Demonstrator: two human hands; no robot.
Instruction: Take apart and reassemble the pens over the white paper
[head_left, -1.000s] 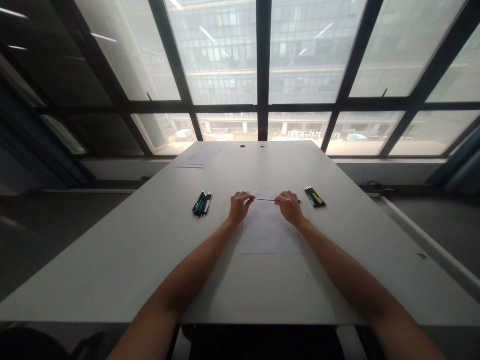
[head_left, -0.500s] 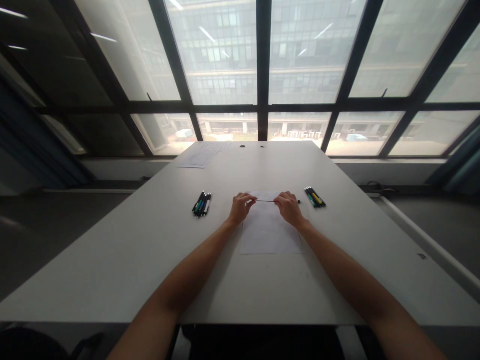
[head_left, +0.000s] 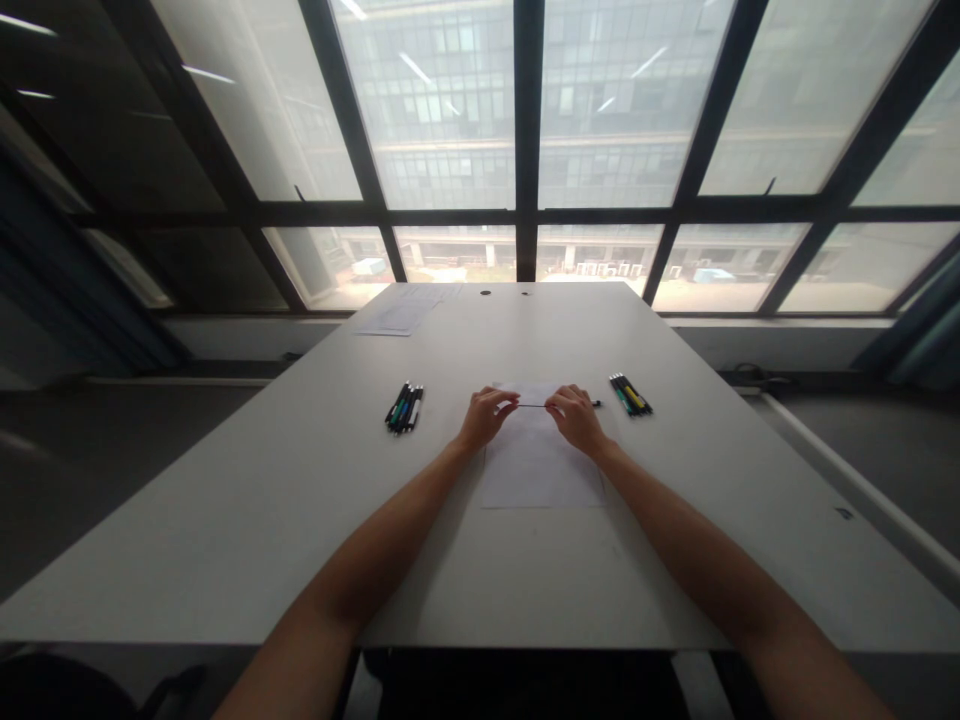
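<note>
A thin dark rod (head_left: 532, 405), held level, spans the gap between my hands over a white sheet of paper (head_left: 541, 470). My left hand (head_left: 486, 415) pinches its left part between thumb and fingers. At the other side my right hand (head_left: 576, 415) has its fingertips closed on the rod too. A small black piece (head_left: 597, 403) shows just past my right knuckles; whether it belongs to the rod I cannot tell. Left of my hands lies a bunch of pens (head_left: 405, 408). Another group of pens (head_left: 631, 395), one of them yellow, lies to the right.
The white table (head_left: 285, 530) reaches toward tall windows (head_left: 450, 110). Printed papers (head_left: 394, 315) lie at its far left corner. Two small dark round spots mark the far edge. A small dark label (head_left: 844, 513) is near the right edge.
My hands have drawn slightly closer together along the rod, and the rod sits a touch nearer to me. Both pen groups and the sheet have stayed put.
</note>
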